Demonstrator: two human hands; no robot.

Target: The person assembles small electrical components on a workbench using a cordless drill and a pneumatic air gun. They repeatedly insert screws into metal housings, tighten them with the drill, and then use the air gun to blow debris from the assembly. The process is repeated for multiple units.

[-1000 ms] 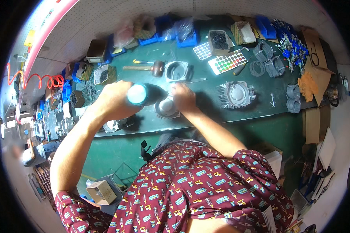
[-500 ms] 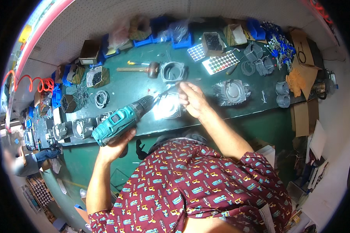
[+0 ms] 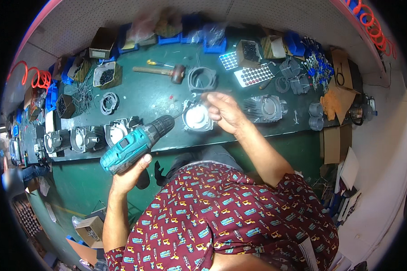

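Note:
My left hand (image 3: 132,174) grips a teal cordless drill (image 3: 130,147) by its handle. The drill's black chuck and thin bit point up and right, to the edge of a grey metal housing (image 3: 197,118) with a bright round centre. Just right of that housing, the thumb and fingers of my right hand (image 3: 225,112) are pinched together; whatever they hold is too blurred to make out. Behind the housing lies an open grey ring-shaped casting (image 3: 202,80). A finned metal housing (image 3: 267,109) sits beyond my right hand.
Several more housings (image 3: 83,137) line the front edge at left. A mallet (image 3: 160,72) lies toward the back, near a box of small black parts (image 3: 106,76) and a sheet of round stickers (image 3: 255,75). Blue-tipped wires (image 3: 319,65) and cardboard (image 3: 343,101) crowd the right end.
The strong glare over the housing has faded, and its outline shows now. The drill's chuck has drawn slightly back from the housing. My right hand stays beside it, still pinched. The whole view has shifted.

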